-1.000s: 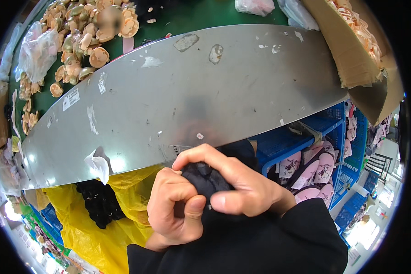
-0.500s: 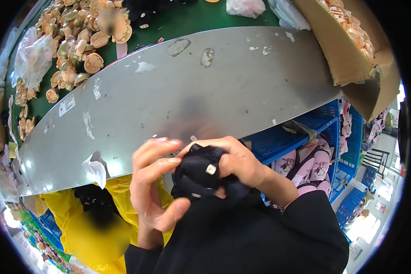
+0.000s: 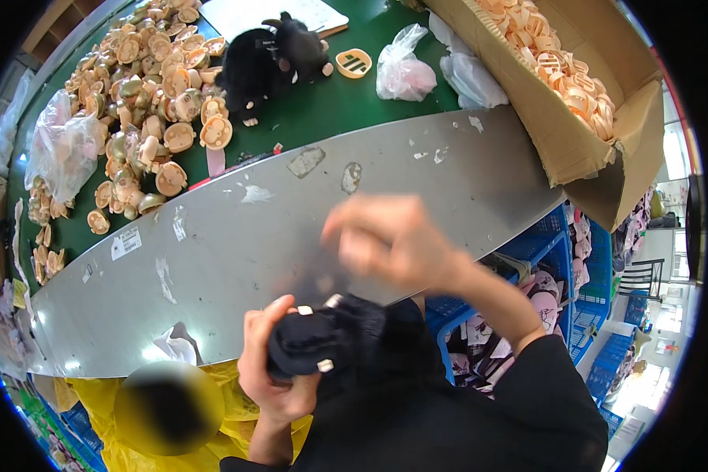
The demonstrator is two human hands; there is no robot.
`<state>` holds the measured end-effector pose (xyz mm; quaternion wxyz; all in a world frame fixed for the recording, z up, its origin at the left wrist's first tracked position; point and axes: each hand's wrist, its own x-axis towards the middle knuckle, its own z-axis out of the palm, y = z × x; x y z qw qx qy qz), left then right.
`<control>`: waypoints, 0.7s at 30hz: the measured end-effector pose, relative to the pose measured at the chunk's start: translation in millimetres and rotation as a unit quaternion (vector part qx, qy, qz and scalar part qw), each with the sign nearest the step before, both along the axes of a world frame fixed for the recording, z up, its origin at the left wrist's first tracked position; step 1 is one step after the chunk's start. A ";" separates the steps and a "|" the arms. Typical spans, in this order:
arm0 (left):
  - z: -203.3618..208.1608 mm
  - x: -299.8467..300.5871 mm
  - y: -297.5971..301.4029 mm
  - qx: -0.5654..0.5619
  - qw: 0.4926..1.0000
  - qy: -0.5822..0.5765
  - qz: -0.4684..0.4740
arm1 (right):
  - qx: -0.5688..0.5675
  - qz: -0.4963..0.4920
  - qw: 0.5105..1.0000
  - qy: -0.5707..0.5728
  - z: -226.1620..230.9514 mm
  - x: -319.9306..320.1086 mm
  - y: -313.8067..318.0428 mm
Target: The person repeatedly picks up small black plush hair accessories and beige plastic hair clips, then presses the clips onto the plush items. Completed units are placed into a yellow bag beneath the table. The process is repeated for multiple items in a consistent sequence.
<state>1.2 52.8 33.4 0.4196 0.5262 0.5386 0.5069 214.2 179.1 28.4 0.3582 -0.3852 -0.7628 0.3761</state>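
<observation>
My left hand (image 3: 271, 370) is closed around a black plush toy (image 3: 322, 342) with several small cream tips, close to my body below the metal edge. The toy's lower side is lost against my black clothing. My right hand (image 3: 393, 244) is raised above the grey metal strip (image 3: 236, 252), apart from the plush. Its fingers are bent and smeared by motion, so whether they hold anything does not show. At the far side, more black plush toys (image 3: 271, 63) lie on the green table surface (image 3: 291, 126).
Peach and gold plastic shell pieces (image 3: 145, 118) are heaped at far left beside a clear plastic bag (image 3: 59, 145). A cardboard box (image 3: 519, 102) of peach parts stands at far right. Blue crates (image 3: 539, 244) with printed pink pieces are below. A yellow bag (image 3: 236, 393) hangs at the near left.
My right hand has let go of the black plush toy and moved up and away. My left hand now grips the toy, lower down. The view has shifted, showing more of the table's far side.
</observation>
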 end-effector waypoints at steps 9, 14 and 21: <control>-3.2 12.1 12.4 -0.036 0.985 -0.139 0.097 | 0.303 -0.209 0.807 -0.462 -39.0 36.4 217.5; -6.1 8.7 13.7 -0.048 0.978 -0.159 0.129 | 0.285 -0.199 0.860 -0.373 -51.3 40.8 220.8; -9.8 14.5 16.4 -0.080 0.977 -0.136 0.143 | -0.056 -0.082 0.991 0.084 22.8 -22.2 50.9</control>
